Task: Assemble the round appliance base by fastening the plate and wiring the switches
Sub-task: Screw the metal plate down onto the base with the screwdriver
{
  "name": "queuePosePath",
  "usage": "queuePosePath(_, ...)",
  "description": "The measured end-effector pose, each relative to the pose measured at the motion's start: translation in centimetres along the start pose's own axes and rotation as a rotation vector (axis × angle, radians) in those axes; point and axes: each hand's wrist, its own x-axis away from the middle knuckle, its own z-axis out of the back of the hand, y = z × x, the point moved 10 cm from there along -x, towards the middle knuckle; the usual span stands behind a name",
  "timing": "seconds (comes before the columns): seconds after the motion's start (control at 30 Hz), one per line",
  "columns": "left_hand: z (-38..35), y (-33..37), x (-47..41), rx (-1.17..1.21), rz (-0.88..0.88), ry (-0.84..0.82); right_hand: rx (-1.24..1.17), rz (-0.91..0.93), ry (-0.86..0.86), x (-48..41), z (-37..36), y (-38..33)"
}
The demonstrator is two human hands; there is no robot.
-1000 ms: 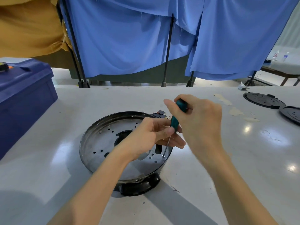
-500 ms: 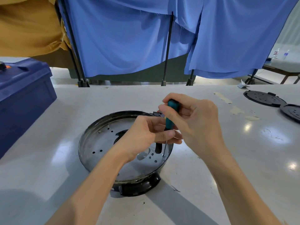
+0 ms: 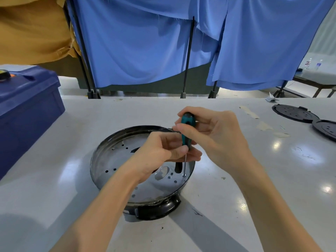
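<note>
1. Since 1 second ago the screwdriver (image 3: 187, 130) has swung from a rightward lean to nearly upright. The top of its teal handle now sits further left in the frame, while the tip has stayed at the same spot in the lower right of the plate (image 3: 116, 160).
2. The round base (image 3: 99, 160) has not shifted. It sits mid-frame on the white table (image 3: 272, 179), with the shiny perforated plate facing up inside its rim.
3. The right hand (image 3: 216, 135) has its grip clamped on the top of the handle, thumb and fingertips curled round it.
4. The left hand (image 3: 158, 151) pinches the bottom end of the handle, where the thin shaft starts, between thumb and forefinger. Its grip is closed on the tool too.
5. The shaft runs straight down to a small screw (image 3: 184, 175) seated in the plate just inside the right rim, beside a dark slot.
6. Both forearms come in from the bottom edge of the frame. The left crosses over the near half of the plate, and the right stays outside the rim.
7. A blue box (image 3: 27, 106) stands at the left edge, and 2 black discs (image 3: 291, 113) lie on the table at the right edge.
</note>
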Motion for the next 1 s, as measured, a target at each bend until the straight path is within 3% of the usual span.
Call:
queuePosePath(0.1,0.1,0.4,-0.1,0.0,-0.027,0.046,0.148,-0.035,0.203,0.6,0.2,0.4)
queuePosePath(0.23,-1.2,-0.1,-0.7,-0.057,0.008,0.006,0.542,-0.06,0.516,2.2,1.5,-0.3)
queuePosePath(0.3,-1.0,-0.4,-0.9,-0.061,0.03,0.006,0.435,-0.079,0.417,1.7,2.1,0.5)
queuePosePath(0.4,-0.4,-0.5,-0.8,-0.04,0.036,0.013,-0.033,-0.14,0.024,0.1,0.8,2.2)
queuePosePath(0.5,-0.3,-0.7,-0.6,-0.032,0.042,-0.006,-0.108,-0.031,-0.122,-0.5,-0.2,1.4)
queuePosePath(0.7,0.1,-0.3,-0.1,0.02,0.016,-0.013,-0.003,0.046,0.019,0.0,-0.6,0.3)
queuePosePath(0.77,-0.2,-0.2,-0.2,-0.01,0.013,0.006,0.077,0.039,0.123,0.1,-0.2,0.2)
queuePosePath(0.93,-1.8,-0.8,-1.3,-0.068,0.069,-0.042,0.579,0.03,0.546,2.5,2.0,-0.8)
queuePosePath(1.0,-2.0,-1.0,-1.3,-0.063,0.087,-0.064,0.531,0.043,0.532,3.0,2.2,-0.8)
